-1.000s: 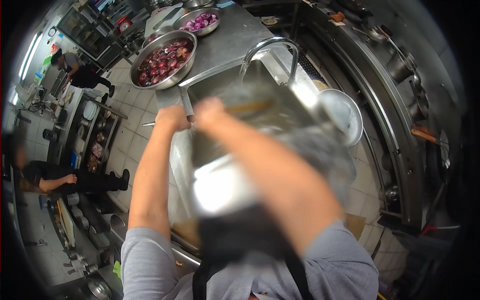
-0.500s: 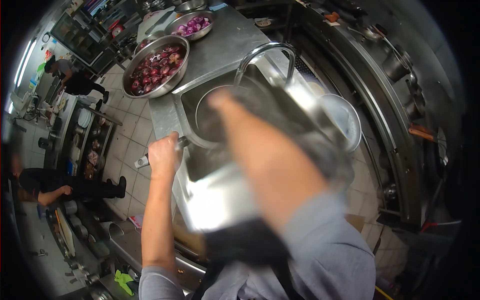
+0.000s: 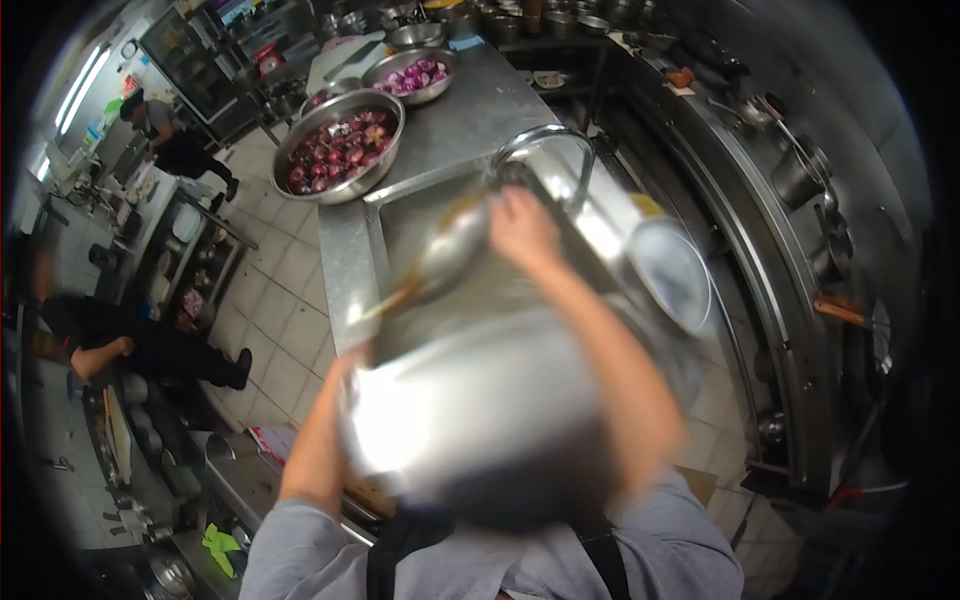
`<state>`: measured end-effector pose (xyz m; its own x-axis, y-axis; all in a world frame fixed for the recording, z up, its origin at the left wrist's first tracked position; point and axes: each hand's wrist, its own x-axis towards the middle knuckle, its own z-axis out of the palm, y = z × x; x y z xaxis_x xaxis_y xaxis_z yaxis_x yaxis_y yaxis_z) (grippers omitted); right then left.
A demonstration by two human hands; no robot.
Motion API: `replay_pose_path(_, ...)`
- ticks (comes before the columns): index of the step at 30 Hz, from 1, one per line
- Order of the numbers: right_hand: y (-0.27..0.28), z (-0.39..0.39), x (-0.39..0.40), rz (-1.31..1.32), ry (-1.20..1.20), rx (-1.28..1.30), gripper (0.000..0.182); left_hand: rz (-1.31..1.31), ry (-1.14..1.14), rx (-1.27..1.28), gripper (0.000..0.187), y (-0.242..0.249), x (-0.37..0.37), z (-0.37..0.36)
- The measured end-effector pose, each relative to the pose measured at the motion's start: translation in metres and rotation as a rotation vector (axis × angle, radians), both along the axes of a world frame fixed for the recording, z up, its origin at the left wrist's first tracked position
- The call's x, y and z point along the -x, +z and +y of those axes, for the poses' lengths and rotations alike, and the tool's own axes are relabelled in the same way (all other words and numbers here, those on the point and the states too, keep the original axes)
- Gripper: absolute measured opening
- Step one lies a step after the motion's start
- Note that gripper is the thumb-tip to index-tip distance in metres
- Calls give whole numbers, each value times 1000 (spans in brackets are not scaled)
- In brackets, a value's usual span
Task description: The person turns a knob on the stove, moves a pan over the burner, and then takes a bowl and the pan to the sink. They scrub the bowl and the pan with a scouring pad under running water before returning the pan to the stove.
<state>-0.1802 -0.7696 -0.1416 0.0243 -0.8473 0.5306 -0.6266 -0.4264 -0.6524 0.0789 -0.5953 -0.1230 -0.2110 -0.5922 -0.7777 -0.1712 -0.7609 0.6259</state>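
Note:
Over the sink, a metal pan is tilted nearly on edge and blurred by motion. Its handle slants down toward my left hand, which appears closed around the handle end at the sink's left front edge. My right hand is beside the pan's upper right side, just below the curved faucet. Its fingers look curled, and blur hides what they may hold. To the right of the sink stands a pale round tub.
A large bowl of red onions in liquid and a bowl of peeled purple onions stand on the steel counter. Two people in dark clothes are at the left, one farther back, one nearer. Pots line the right side.
The pan has come up from lying in the sink to a steep tilt. My right hand has moved right toward the faucet, and my left hand lower. The camera view has shifted slightly.

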Motion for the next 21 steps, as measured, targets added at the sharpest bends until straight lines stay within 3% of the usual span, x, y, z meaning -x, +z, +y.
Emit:
replay_pose_path(2,-36,37,-40,-27,-74,94,40,130,125,-32,28,-5,11,9)
replay_pose_path(4,-43,90,-96,37,70,93,44,300,251,-53,35,0,29,22)
replay_pose_path(6,-32,100,-132,129,214,112,49,401,314,-21,31,3,29,35)
replay_pose_path(10,3,12,-153,316,419,101,58,479,405,46,23,10,17,63)
replay_pose_path(14,51,-74,-120,408,438,-337,71,513,449,102,16,11,11,84)
replay_pose_path(16,33,-105,-95,287,296,-480,77,529,453,136,13,11,14,88)
replay_pose_path(18,-9,-132,-64,136,343,-435,82,542,455,169,11,11,18,86)
replay_pose_path(20,-2,-82,-42,-355,365,-613,66,525,468,211,11,13,14,73)
replay_pose_path(21,11,-64,-27,-349,369,-609,66,500,484,222,11,16,9,64)
